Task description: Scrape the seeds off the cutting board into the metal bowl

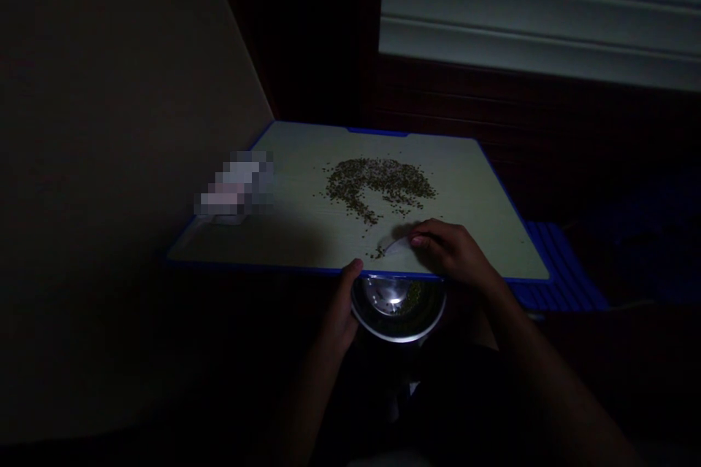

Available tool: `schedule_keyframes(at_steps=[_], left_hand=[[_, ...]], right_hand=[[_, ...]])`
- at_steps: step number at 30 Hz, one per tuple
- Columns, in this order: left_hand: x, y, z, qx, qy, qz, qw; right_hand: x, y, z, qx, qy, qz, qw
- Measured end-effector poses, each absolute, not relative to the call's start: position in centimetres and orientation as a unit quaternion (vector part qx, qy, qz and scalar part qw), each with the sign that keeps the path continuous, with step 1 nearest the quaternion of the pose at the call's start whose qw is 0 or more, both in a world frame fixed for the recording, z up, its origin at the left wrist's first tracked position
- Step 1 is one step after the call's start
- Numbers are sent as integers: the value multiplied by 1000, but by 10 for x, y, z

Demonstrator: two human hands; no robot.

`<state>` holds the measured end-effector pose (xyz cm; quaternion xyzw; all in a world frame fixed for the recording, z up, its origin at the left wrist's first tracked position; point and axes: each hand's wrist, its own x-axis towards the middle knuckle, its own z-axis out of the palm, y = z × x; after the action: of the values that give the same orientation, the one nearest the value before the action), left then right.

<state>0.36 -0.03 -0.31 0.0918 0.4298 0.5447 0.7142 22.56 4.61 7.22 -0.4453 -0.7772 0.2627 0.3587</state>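
Observation:
A light board (296, 197) with a blue rim carries a heap of small dark grains (377, 179), spread in a rough arch. Between the fingers of my right hand (449, 244) is a thin, pale, curved piece, perhaps a plastic scraper (399, 245). Its tip touches the board beside a few loose grains (376, 253) close to the front edge. Just below that edge is a shiny metal bowl (399, 339) with some greenish grains (415, 295) inside. My left hand (345, 306) grips the bowl's left side, its thumb up at the board's edge; its other fingers are mostly hidden.
On the board's left side lies a blurred-out, pale object (233, 186). A wall (136, 87) rises along the left, and a pale slatted panel (537, 11) is at the back right. Blue striped material (564, 266) sits right of the board. The room is very dark.

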Motion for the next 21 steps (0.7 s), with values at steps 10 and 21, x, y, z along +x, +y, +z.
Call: schedule_keyframes(at_steps=[10,21], left_hand=[[4,-1,1,87,429,546,715],[4,0,-1,87,426,545,717]], right_hand=[[224,49,73,-421,-795,251,359],[225,49,74,-420,-795,254,355]])
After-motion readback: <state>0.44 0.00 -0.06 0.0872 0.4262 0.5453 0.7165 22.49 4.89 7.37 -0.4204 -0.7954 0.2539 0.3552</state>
